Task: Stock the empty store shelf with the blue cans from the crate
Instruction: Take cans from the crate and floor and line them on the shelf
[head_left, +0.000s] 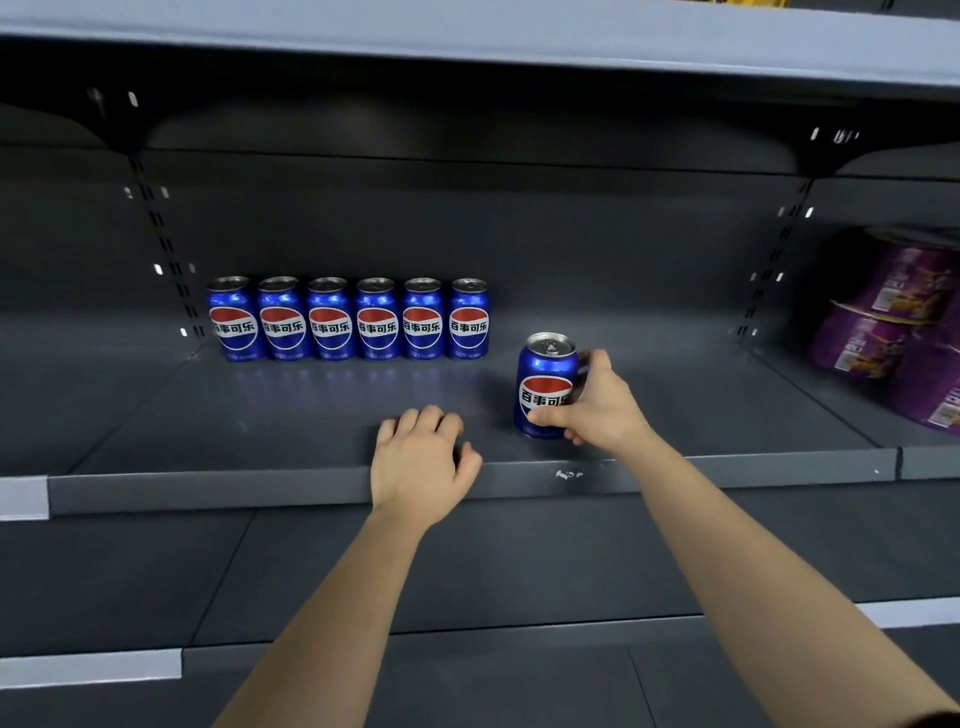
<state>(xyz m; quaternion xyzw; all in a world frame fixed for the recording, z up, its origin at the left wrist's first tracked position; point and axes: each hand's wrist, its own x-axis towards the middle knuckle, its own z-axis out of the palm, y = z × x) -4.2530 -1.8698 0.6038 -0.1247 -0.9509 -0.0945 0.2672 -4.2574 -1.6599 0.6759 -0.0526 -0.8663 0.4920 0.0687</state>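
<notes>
Noted blue can (545, 387) upright near front of shelf (260, 415), at 4 o'clock from row of six cans (348, 319). Gripped round its side by right hand (597, 410). Found left hand (421, 462) holding nothing, fingers loosely curled, at the can's 9 o'clock. Judged best: push back toward 11 o'clock, seat beside row's right end, logo outward. Read 百事可乐 on red-white-blue globe. Spotted purple packs (883, 322) at 3 o'clock, print unreadable.
</notes>
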